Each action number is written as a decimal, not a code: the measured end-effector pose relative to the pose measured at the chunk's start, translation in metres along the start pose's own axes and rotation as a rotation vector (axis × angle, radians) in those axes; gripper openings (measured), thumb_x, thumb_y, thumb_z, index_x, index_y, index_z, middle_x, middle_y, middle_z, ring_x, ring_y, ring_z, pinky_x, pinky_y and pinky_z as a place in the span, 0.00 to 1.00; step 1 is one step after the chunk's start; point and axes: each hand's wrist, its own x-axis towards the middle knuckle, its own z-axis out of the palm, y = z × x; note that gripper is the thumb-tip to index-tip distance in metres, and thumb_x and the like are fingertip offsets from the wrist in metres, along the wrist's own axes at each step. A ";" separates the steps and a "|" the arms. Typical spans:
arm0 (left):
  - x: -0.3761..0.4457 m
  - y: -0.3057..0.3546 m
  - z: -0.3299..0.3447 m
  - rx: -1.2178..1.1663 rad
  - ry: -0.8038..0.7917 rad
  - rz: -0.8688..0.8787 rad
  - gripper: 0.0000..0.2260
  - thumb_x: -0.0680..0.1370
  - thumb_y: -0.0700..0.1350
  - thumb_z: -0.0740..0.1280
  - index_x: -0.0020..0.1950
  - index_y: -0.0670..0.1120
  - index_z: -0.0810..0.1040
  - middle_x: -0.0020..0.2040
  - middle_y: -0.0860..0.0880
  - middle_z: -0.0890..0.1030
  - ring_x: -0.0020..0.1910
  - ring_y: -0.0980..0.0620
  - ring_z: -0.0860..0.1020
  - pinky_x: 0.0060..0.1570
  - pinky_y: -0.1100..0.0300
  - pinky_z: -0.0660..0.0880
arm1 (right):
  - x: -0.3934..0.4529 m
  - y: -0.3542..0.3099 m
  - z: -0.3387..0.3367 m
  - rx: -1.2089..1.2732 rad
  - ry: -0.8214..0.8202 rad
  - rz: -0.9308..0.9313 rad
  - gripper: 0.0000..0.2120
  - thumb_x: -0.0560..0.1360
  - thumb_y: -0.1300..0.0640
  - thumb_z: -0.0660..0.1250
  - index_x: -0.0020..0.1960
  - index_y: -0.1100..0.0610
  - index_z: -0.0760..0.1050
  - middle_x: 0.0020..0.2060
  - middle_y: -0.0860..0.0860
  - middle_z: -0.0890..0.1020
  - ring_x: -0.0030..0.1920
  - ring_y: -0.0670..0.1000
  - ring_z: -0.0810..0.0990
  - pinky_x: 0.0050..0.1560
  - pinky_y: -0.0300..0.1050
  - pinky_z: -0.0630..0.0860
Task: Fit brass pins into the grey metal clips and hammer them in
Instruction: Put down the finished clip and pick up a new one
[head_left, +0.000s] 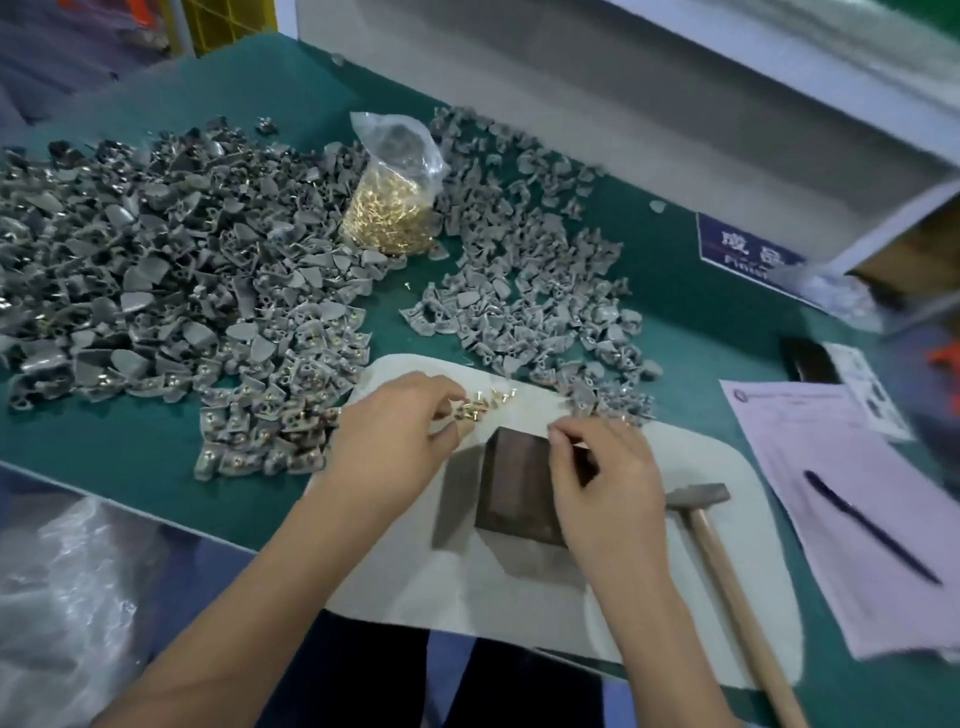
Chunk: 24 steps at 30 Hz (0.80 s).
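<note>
A dark metal block (511, 483) stands on a white cloth pad (519, 597) in front of me. A small heap of loose brass pins (480, 406) lies on the pad just beyond the block. My left hand (395, 431) reaches into that heap, its fingertips pinching at the pins. My right hand (605, 467) hovers over the block's right edge with curled fingers pinching something small that is mostly hidden. A hammer (727, 561) with a wooden handle lies on the pad to the right. Grey metal clips (156, 270) cover the green table in large piles.
A clear bag of brass pins (389, 208) stands among the clips at the back. More clips (524, 291) spread to the right. Pink paper (857, 519) with a dark pen (867, 525) lies at the right; a white box (675, 104) sits behind. Clear plastic (67, 597) lies at the lower left.
</note>
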 end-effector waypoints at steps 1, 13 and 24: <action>0.003 0.003 0.003 0.017 0.001 0.000 0.13 0.77 0.55 0.71 0.60 0.57 0.79 0.51 0.57 0.79 0.50 0.56 0.78 0.45 0.59 0.72 | -0.001 0.001 0.001 0.003 0.000 -0.016 0.04 0.78 0.63 0.70 0.49 0.57 0.83 0.45 0.49 0.83 0.49 0.55 0.78 0.54 0.49 0.74; 0.006 0.009 0.003 0.087 0.028 0.064 0.04 0.76 0.54 0.72 0.45 0.56 0.82 0.42 0.58 0.78 0.44 0.59 0.74 0.35 0.63 0.65 | -0.003 0.006 0.006 0.047 0.057 -0.006 0.04 0.80 0.59 0.68 0.49 0.56 0.83 0.44 0.47 0.82 0.48 0.53 0.76 0.52 0.50 0.74; 0.009 0.028 -0.003 0.091 0.084 0.067 0.07 0.77 0.58 0.69 0.43 0.57 0.82 0.42 0.60 0.80 0.44 0.60 0.75 0.38 0.60 0.67 | -0.004 0.005 -0.011 0.503 0.207 0.198 0.07 0.80 0.62 0.69 0.53 0.54 0.84 0.48 0.44 0.84 0.51 0.44 0.81 0.52 0.36 0.75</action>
